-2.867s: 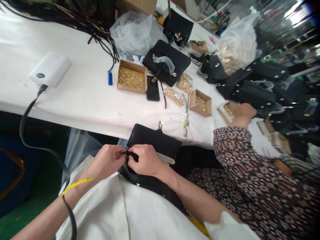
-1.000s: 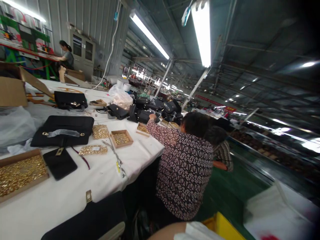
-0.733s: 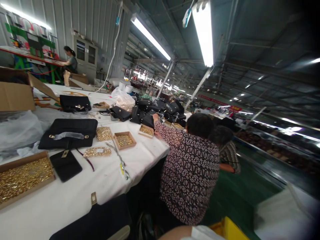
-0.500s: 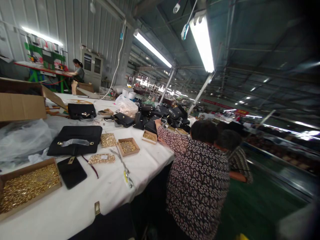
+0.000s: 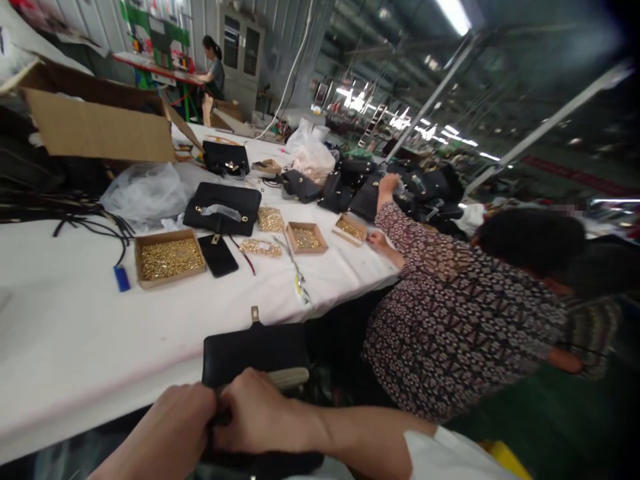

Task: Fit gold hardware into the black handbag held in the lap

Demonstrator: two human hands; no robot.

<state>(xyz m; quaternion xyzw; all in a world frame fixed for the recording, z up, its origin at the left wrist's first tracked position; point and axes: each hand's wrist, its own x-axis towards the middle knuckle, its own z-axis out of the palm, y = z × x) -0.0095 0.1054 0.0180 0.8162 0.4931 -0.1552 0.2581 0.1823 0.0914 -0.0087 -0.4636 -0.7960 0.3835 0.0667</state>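
A black handbag (image 5: 255,350) lies at the front edge of the white table, its flap out over the cloth and a gold clasp plate (image 5: 255,313) at the flap's tip. A pale wrapped handle (image 5: 290,378) runs across it. Closed at the bag's near part, my left hand (image 5: 183,417) sits knuckle to knuckle beside my right hand (image 5: 257,410). Both sets of fingers grip a dark part of the bag between them; exactly which part is hidden.
Cardboard trays of gold fittings (image 5: 170,259) stand on the white table (image 5: 100,333), near another black bag (image 5: 225,207), pliers (image 5: 300,283) and a blue lighter-like piece (image 5: 121,279). At right a co-worker (image 5: 465,313) reaches toward piled black bags (image 5: 425,187).
The view has tilted down and turned left. My two hands have come into view, closed on the bag at the table edge. The co-worker keeps reaching to the bag pile.
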